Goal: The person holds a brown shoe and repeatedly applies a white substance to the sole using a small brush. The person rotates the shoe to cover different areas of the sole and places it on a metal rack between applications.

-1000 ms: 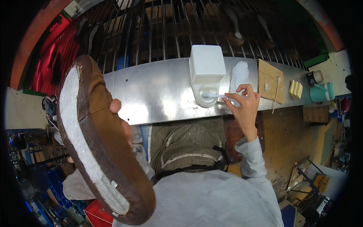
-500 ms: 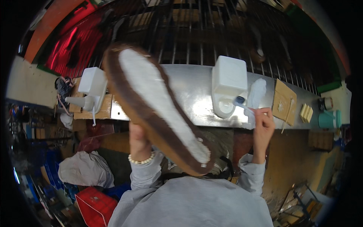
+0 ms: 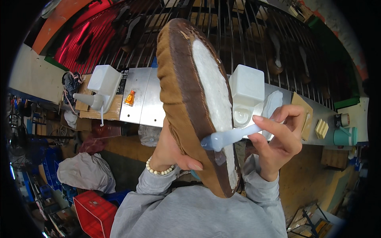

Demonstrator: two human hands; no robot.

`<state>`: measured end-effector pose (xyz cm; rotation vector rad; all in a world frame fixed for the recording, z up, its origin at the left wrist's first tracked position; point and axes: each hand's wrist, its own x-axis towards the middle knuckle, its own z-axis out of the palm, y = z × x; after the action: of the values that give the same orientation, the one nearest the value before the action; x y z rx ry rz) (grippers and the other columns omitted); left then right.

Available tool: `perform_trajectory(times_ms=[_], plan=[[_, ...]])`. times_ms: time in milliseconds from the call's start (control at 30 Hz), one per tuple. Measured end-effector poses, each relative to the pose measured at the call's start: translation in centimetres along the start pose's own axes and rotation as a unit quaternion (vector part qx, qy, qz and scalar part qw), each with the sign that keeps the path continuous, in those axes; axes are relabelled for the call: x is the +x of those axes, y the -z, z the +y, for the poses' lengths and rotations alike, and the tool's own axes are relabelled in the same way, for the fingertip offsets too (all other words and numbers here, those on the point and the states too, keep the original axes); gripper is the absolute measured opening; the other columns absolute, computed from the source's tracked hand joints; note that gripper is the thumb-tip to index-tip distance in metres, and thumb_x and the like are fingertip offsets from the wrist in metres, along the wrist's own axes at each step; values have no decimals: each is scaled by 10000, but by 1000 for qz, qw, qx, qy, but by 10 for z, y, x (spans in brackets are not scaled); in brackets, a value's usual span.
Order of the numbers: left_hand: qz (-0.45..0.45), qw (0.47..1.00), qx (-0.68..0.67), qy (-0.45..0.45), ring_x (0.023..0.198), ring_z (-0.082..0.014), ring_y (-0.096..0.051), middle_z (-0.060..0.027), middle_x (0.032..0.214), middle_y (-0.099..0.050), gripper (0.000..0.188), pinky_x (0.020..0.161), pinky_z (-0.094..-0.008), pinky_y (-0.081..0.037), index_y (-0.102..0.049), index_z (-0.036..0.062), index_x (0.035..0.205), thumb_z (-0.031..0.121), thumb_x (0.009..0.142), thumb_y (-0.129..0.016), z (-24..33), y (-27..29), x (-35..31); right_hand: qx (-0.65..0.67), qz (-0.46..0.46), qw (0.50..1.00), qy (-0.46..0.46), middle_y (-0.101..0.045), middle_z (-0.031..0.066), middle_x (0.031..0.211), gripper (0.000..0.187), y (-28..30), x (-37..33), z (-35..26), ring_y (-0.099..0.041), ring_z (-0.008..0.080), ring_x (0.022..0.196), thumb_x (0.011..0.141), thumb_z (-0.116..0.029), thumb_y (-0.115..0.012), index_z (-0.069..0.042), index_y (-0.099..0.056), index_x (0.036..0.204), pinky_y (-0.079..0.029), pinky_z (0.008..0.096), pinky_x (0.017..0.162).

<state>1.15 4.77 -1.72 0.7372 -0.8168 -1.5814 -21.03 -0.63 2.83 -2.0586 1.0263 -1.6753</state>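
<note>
From where I stand, the left hand (image 3: 168, 152), closed around the shoe (image 3: 184, 79), has just swung it toward the middle, above the tabletop's (image 3: 137, 85) near edge, so its underside now faces right. The pale brush (image 3: 238, 135), a moment ago beside the white container's (image 3: 248, 83) round dish, has come across to the shoe's lower part, so the work has shifted from dish to shoe; I can't tell whether the bristles touch. The right hand (image 3: 281, 137) pinches its handle. Left to right, the shoe shows tan upper, dark brown rim, rough white underside.
</note>
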Motion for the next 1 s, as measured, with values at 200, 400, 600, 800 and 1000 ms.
perform_trajectory(times_ms=[200, 400, 600, 800, 1000], plan=[[-91, 983, 135, -86, 1254, -251, -553, -153, 1374, -520, 1329, 1055, -397, -468, -264, -35, 1482, 354, 465, -1026, -9, 8, 7, -34, 15, 999, 25, -410, -10, 865, 454, 0, 22, -3, -431, 153, 798, 531, -261, -940, -164, -831, 961, -348, 283, 682], [-128, 945, 242, -176, 1238, -245, -554, -151, 1357, -528, 1362, 1043, -380, -464, -295, -55, 1458, 385, 406, -1039, -13, 12, 11, -39, 40, 998, 36, -422, -6, 853, 425, -1, 33, -3, -436, 153, 774, 543, -232, -936, -144, -829, 945, -343, 281, 653], [-130, 931, 283, -190, 1175, -221, -591, -135, 1296, -575, 1294, 992, -354, -485, -382, -72, 1390, 409, 386, -1041, -6, 8, 6, -67, 53, 995, 51, -419, -3, 867, 388, 3, 45, -4, -438, 143, 765, 562, -186, -933, -124, -825, 930, -330, 268, 638], [-158, 918, 315, -180, 1045, -212, -665, -119, 1183, -653, 1182, 930, -322, -514, -484, -74, 1298, 463, 396, -1026, 2, 0, 7, -73, 35, 997, 6, -422, 18, 919, 269, 7, 54, -7, -433, 155, 890, 730, -154, -853, -35, -786, 962, -373, 284, 793], [-177, 901, 333, -214, 1049, -244, -675, -148, 1201, -649, 1216, 942, -328, -511, -477, -89, 1318, 510, 404, -1010, 10, -7, 10, -61, 50, 997, 15, -429, 15, 932, 261, 13, 62, 6, -435, 148, 882, 767, -181, -851, -33, -779, 969, -392, 293, 799]])
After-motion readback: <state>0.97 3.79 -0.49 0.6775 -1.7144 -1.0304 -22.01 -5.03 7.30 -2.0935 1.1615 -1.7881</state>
